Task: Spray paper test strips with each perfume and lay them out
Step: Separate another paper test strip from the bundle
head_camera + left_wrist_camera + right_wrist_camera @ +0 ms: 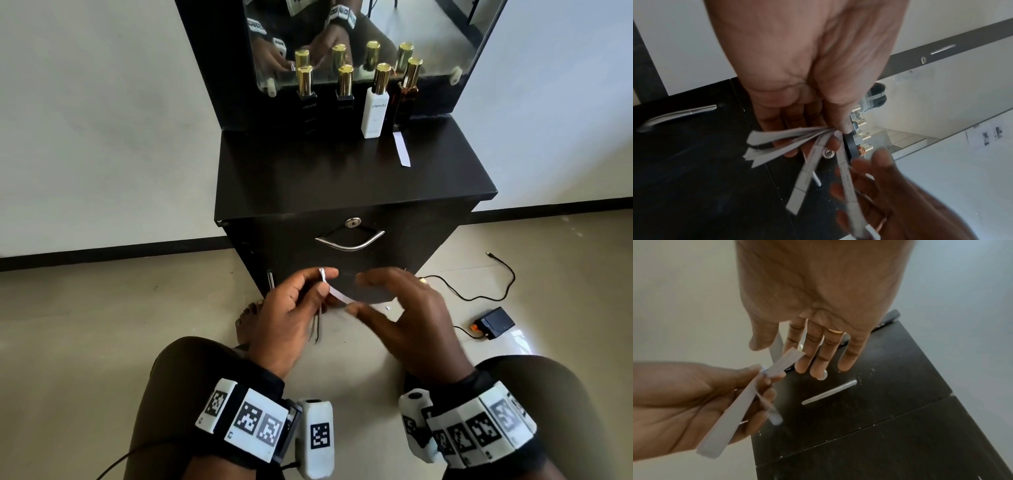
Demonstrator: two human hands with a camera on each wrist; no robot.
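Note:
Below the black cabinet's top, my left hand pinches a fanned bundle of white paper strips between thumb and forefinger. The left wrist view shows the strips spreading from that pinch. My right hand is beside it with its fingers straight and spread, and its fingertips lie under one long strip. One strip lies flat on the top in front of the amber bottle. A white bottle and two black bottles stand in the same row, all gold-capped.
A mirror rises behind the bottles. The cabinet front has a lock and a steel drawer handle. On the floor at the right lie a black box and its cable. A bare foot rests by the cabinet base.

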